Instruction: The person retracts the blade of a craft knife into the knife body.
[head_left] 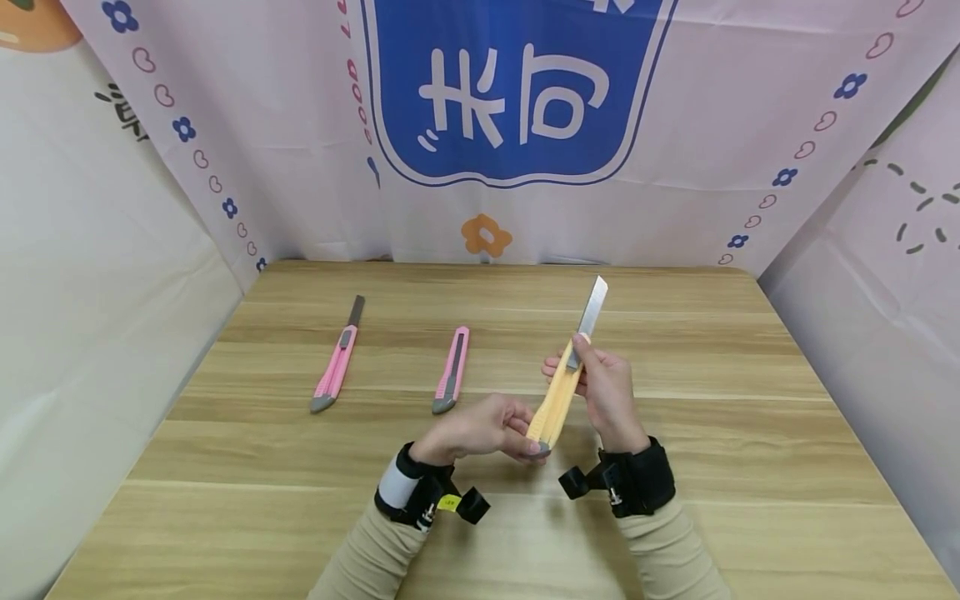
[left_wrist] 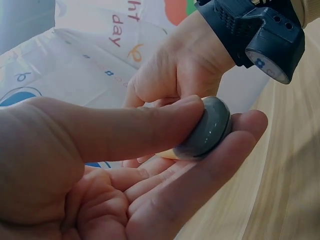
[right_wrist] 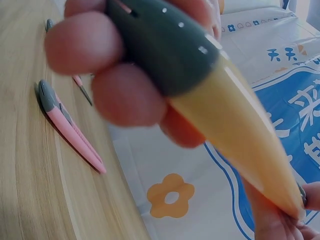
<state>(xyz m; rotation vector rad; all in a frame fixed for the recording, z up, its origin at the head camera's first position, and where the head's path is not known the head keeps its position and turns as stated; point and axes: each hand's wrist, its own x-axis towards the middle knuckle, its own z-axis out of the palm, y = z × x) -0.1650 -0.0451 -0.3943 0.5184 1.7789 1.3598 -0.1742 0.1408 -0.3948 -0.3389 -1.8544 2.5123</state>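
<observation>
Both hands hold a yellow utility knife (head_left: 556, 406) above the table, tilted with its long bare blade (head_left: 592, 306) pointing up and away. My left hand (head_left: 480, 429) pinches the grey end cap (left_wrist: 207, 127) between thumb and fingers. Farther up the handle, my right hand (head_left: 609, 392) grips the knife, its thumb on the grey slider near the blade. Left of the hands lies a pink utility knife (head_left: 452, 371) showing no blade. Another pink utility knife (head_left: 337, 367), farther left, has its blade out.
The wooden table (head_left: 750, 400) meets a printed cloth backdrop (head_left: 300, 167) along its back edge, with more cloth at both sides. Each wrist wears a black strap with a small camera (head_left: 472, 505) sticking out.
</observation>
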